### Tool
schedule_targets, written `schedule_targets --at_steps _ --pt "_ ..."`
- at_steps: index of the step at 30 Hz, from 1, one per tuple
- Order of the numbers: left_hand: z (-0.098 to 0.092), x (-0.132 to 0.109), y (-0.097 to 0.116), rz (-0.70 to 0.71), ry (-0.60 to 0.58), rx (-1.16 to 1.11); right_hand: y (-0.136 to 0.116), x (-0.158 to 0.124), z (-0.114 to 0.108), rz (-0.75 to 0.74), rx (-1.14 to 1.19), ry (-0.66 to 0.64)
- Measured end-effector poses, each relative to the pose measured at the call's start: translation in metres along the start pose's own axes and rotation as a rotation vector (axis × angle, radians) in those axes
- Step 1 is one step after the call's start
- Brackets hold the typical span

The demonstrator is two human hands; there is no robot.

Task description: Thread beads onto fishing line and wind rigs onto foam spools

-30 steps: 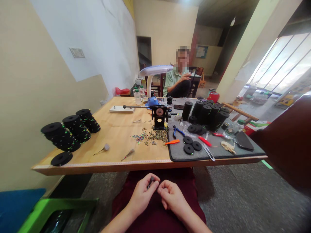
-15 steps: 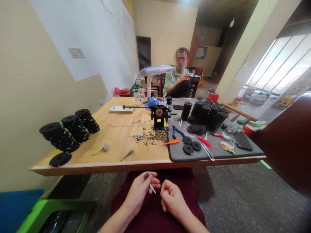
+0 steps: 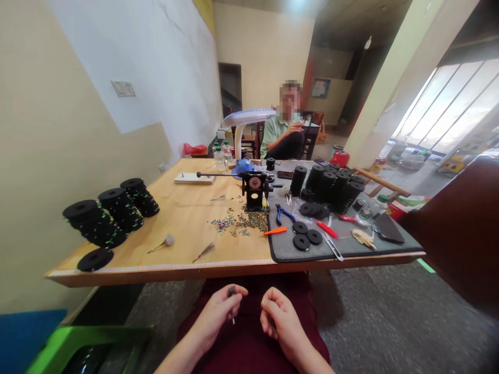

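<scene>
Below the table's front edge, over the dark red cloth on the lap, my left hand [image 3: 223, 310] is closed round a small tool with a dark end [image 3: 231, 291] and a thin pale tip poking out below the fingers. To its right my right hand [image 3: 279, 313] has its fingers curled together, and what they hold, if anything, is hidden. The two hands are apart. On the table ahead stand a small black winding device [image 3: 254, 189] and a pile of small brass-coloured pieces [image 3: 255, 221], with coloured beads [image 3: 221, 224] beside it.
Black foam spools [image 3: 113, 208] stand at the left, and more [image 3: 327, 182] on the grey mat [image 3: 288, 254] with pliers [image 3: 286, 214], an orange tool [image 3: 276, 230] and scissors-like metal tweezers [image 3: 332, 248]. A lamp [image 3: 249, 117] stands behind. A person [image 3: 283, 135] sits across the table.
My left hand has turned and drawn a little away from my right hand; the pale tip now points down and shows less. The view has shifted slightly.
</scene>
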State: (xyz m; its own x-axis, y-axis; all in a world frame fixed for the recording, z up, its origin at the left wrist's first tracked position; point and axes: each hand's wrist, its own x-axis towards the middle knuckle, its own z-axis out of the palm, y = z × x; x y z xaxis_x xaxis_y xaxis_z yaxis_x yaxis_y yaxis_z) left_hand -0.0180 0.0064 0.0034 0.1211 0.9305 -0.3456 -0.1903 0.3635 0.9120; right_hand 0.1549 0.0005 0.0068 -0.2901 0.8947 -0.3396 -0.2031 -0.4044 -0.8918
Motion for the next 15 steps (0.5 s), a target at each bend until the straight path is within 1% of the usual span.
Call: schedule_targets --at_steps 3,5,7,9,12,15 --pt "0.012 -0.001 0.004 0.067 -0.13 0.159 0.0 0.001 -0.001 0.003 0.019 -0.043" --pt "0.018 -0.001 0.009 0.096 -0.167 0.198 0.001 0.002 -0.002 0.014 0.029 -0.055" --pt "0.022 0.0 0.013 0.123 -0.154 0.19 0.002 0.002 -0.003 0.027 0.034 -0.061" --pt "0.024 0.0 0.016 0.135 -0.115 0.166 0.002 0.003 -0.004 0.033 0.031 -0.068" --pt "0.024 -0.001 0.02 0.136 -0.078 0.147 0.002 0.003 -0.004 0.04 0.014 -0.075" --pt "0.022 -0.003 0.024 0.152 -0.039 0.195 0.003 0.003 -0.004 0.049 -0.005 -0.078"
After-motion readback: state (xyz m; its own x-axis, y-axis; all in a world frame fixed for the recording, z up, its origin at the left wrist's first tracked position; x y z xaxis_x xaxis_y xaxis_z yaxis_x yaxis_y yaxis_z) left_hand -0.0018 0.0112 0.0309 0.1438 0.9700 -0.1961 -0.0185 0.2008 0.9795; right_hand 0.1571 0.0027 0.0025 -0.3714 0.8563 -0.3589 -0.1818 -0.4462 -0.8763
